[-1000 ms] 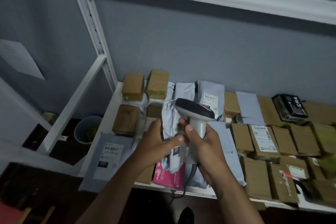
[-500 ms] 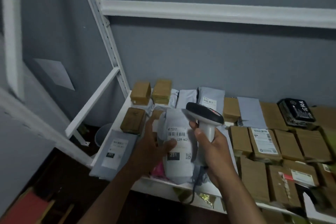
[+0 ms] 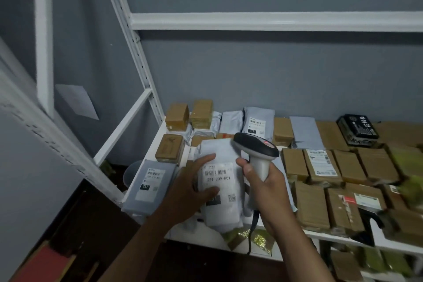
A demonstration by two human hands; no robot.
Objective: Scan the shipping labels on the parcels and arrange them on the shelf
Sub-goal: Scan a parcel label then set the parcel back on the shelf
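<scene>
Head view: white shelf (image 3: 146, 168) crowded with parcels, one grey mailer (image 3: 220, 190) held up for scanning.
Mailer stands long axis near upright between both hands, label facing the person; left hand (image 3: 194, 186) grips its left edge, thumb on the label, while right hand (image 3: 263, 184) holds the scanner (image 3: 255, 147) just right of it, head aimed over its top. Since half a second earlier, the scanner's red light glows.

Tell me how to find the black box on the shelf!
Look along the white shelf to its back right, by the grey wall. The black box with white writing lies there. Every box around it is plain brown cardboard.
</scene>
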